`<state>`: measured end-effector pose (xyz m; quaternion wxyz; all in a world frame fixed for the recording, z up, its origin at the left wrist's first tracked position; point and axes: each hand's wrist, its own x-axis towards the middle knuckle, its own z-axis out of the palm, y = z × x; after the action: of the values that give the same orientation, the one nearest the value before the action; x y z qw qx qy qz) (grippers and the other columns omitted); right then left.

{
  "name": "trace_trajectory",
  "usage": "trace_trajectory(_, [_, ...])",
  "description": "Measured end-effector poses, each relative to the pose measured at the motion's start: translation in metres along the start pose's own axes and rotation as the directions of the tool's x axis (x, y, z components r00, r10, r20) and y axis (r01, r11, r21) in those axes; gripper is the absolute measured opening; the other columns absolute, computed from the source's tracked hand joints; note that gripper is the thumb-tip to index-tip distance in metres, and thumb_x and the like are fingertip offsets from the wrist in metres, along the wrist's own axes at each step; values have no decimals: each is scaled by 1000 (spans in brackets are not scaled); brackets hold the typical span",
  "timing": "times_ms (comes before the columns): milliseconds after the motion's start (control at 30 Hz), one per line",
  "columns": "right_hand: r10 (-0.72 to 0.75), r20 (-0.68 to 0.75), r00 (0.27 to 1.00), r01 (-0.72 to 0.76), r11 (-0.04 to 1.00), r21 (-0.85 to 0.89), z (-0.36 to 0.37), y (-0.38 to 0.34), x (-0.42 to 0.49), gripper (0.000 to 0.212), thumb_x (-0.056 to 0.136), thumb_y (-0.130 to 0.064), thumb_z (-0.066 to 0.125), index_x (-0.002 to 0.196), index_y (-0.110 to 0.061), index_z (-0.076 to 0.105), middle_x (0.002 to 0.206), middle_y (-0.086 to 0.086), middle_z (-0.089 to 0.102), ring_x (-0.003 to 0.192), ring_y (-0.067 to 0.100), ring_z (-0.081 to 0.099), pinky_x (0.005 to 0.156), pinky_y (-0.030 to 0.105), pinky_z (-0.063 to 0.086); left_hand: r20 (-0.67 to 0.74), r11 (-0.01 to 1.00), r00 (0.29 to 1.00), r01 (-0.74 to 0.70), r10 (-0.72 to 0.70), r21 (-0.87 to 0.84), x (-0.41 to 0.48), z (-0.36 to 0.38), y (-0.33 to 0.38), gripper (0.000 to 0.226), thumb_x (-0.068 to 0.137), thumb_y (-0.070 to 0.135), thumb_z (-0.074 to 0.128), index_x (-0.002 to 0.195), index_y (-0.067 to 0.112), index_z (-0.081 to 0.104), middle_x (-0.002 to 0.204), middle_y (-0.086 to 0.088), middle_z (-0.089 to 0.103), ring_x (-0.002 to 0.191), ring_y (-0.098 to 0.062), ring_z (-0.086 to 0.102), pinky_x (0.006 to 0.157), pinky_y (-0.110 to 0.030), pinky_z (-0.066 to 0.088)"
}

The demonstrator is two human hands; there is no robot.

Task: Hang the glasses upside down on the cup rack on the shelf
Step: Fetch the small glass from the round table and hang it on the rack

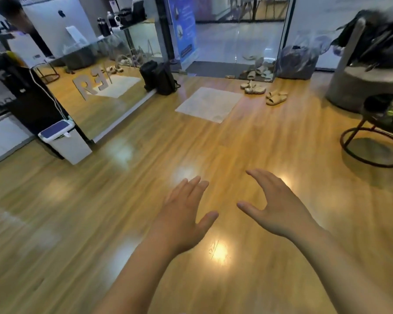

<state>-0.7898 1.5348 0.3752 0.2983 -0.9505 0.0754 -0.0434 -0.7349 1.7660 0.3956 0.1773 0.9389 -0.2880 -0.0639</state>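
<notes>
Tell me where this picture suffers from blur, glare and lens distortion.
Head view: the wooden floor is streaked with motion blur, worst at the left and bottom edges; ceiling lights leave bright glare spots on it, the strongest just below the left hand; the right hand stays fairly sharp; the wide lens bends the glass door; the bag at top right is smeared.

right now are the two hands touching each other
Apart. The head view shows bare wooden floor between the left hand and the right hand; both are open and empty.
</notes>
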Motion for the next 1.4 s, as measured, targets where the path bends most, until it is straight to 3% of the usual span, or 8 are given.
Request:
trace_trajectory(233, [134,-94,987,-139,989,-53,-39,71,109,81,76,-71,52,146,-47,20,157,-15,24,142,6,22,106,28,31,37,979,981,-186,190,-79,187,21,24,68,92,57,46,151,34,21,163,10,16,150,-13,8,122,-38,7])
trace_trajectory(367, [217,-167,962,-235,967,-94,-67,111,185,79,79,-62,59,147,-43,23,156,-12,26,142,6,22,109,30,32,85,942,944,-305,318,-138,305,40,33,67,94,55,46,152,35,19,163,12,12,151,-14,5,122,-38,4])
trace_trajectory(500, [339,-214,916,-360,931,-67,-105,135,251,79,77,-63,57,146,-45,22,156,-12,24,143,7,20,110,31,30,121,898,899,-396,422,-190,411,30,41,65,94,55,47,150,35,21,163,13,13,151,-12,6,122,-38,4])
trace_trajectory(633, [406,-319,857,-439,898,-38,-141,160,305,78,76,-62,59,145,-42,28,153,-12,31,139,10,29,110,34,32,111,829,828,-525,549,-192,511,17,67,64,94,52,49,150,31,25,162,10,18,150,-14,10,121,-40,8])
trace_trajectory(767, [475,-401,783,-491,868,72,-158,192,351,75,78,-54,66,144,-40,32,150,-13,35,136,7,32,107,26,29,115,763,769,-582,629,-281,577,24,97,62,94,49,49,149,31,27,160,10,21,150,-12,9,121,-35,3])
trace_trajectory(967, [523,-467,713,-513,843,161,-185,280,427,72,81,-55,66,144,-39,35,149,-16,35,134,5,33,103,23,28,157,714,697,-676,700,-183,687,53,146,62,94,49,45,150,31,25,161,8,19,150,-15,8,122,-42,5])
trace_trajectory(1133, [618,-451,644,-583,778,234,-228,375,481,73,81,-60,63,144,-41,31,152,-13,34,136,9,33,100,24,28,193,754,729,-646,656,-122,789,59,189,62,95,49,45,151,34,21,162,10,15,151,-15,5,122,-42,5])
trace_trajectory(1400, [627,-454,632,-587,771,247,-292,482,586,76,80,-62,61,144,-46,25,152,-17,29,137,8,31,106,33,36,220,749,721,-658,657,-80,926,76,273,62,96,49,46,151,33,23,162,9,17,151,-17,8,122,-40,7])
